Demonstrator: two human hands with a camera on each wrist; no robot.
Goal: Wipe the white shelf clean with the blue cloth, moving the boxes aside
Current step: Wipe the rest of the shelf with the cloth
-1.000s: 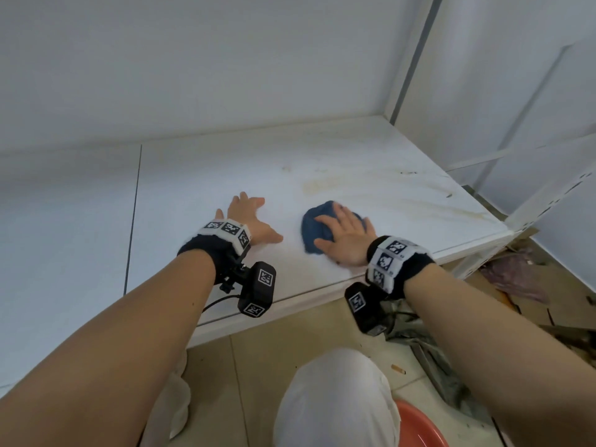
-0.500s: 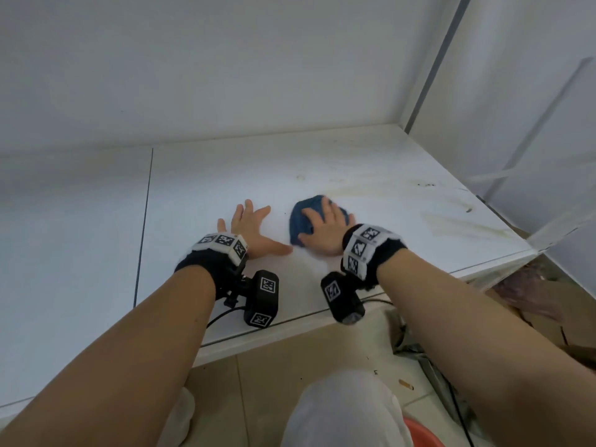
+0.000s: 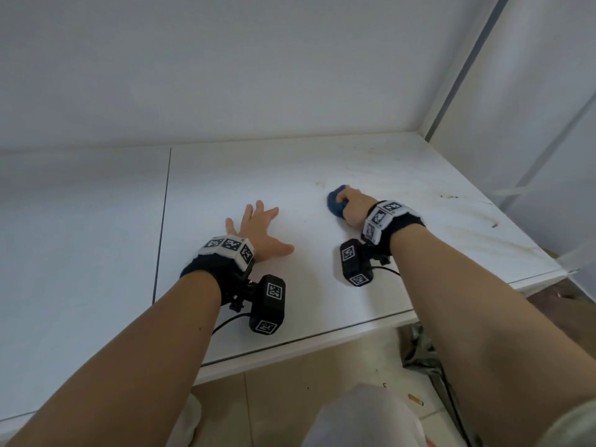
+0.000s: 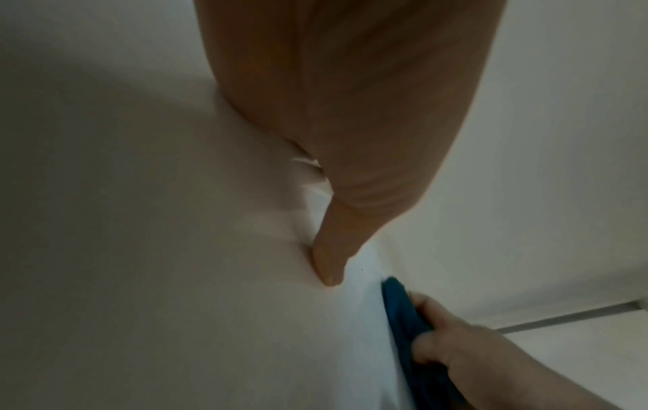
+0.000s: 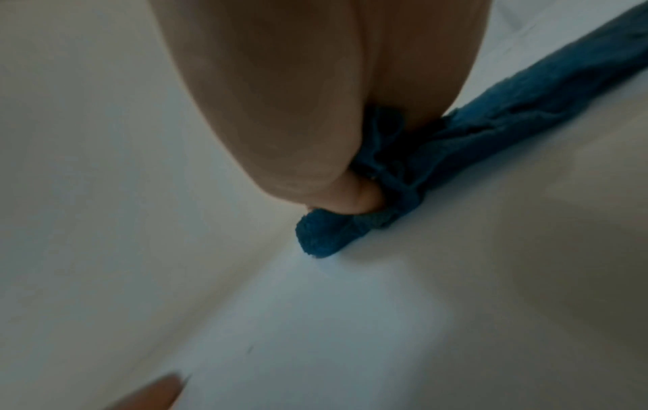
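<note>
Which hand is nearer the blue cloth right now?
Right. The right hand grips the blue cloth on the shelf; the left hand rests flat, apart from it.

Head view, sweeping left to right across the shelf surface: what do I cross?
Dark seam between the shelf panels → left hand, spread flat on the white shelf → blue cloth → right hand gripping it → brown streaks near the right edge.

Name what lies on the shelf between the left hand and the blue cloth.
Nothing: bare white shelf separates left hand from blue cloth, seen in the head view.
</note>
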